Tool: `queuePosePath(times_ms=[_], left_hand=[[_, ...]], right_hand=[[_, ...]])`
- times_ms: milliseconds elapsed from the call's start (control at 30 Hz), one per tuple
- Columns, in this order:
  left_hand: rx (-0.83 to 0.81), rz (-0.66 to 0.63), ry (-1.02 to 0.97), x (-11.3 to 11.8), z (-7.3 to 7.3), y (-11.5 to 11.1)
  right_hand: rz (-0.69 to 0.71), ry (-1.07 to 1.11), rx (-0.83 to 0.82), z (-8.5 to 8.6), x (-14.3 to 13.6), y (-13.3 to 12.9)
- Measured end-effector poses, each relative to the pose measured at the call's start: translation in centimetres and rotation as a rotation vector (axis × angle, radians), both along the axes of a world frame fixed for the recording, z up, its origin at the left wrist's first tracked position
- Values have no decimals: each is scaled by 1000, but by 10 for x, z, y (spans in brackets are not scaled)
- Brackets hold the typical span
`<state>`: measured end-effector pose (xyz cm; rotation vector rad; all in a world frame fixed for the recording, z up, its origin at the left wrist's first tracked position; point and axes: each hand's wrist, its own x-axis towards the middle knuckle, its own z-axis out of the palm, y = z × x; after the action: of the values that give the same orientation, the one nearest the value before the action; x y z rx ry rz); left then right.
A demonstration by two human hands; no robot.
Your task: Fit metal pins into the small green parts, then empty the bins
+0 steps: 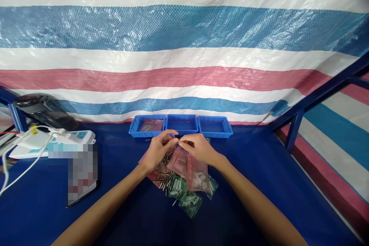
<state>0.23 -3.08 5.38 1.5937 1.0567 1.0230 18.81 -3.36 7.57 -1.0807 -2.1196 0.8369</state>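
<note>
My left hand (157, 151) and my right hand (199, 147) meet above a pile of small parts, thumbs and fingers pinched together. What sits between the fingertips is too small to make out. Loose metal pins (164, 180) lie below my left hand, partly on pinkish plastic. Under my right hand are pink zip bags (198, 177), one with pale pieces inside. Green-tinted clear bags (190, 203) holding small silvery parts stick out at the near side of the pile.
Behind my hands stand three blue bins: the left bin (132, 128) has a pink bag in it, beside the middle bin (181, 127) and right bin (216, 132). A power strip (86, 137) with cables, a blurred upright object (83, 173) and a dark bottle (47, 109) are left. A blue frame (317, 100) stands right.
</note>
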Motion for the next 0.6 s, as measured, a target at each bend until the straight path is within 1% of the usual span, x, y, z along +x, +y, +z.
queuePosePath(times_ms=[67,133,233,333,433,467,533,600], left_hand=[[-15,-17,-8,1,-1,0],[-38,-22,-10,0,-1,1],[-51,-4,1,-4,1,8],[-6,79,50,-16,7,20],[38,111,111,-36,14,35],[41,108,153,-43,15,39],[93,90,284,-56,17,46],[164,47,449,-65,16,50]], right_hand=[[38,-45,-3,1,0,-1],[47,-79,-28,1,0,-1],[-6,-50,-74,-4,1,1],[-139,159,-179,-12,4,10],[-289,438,-332,-18,7,23],[-313,496,-373,-19,8,28],[-292,546,-428,-17,10,33],[-244,528,-426,-15,12,34]])
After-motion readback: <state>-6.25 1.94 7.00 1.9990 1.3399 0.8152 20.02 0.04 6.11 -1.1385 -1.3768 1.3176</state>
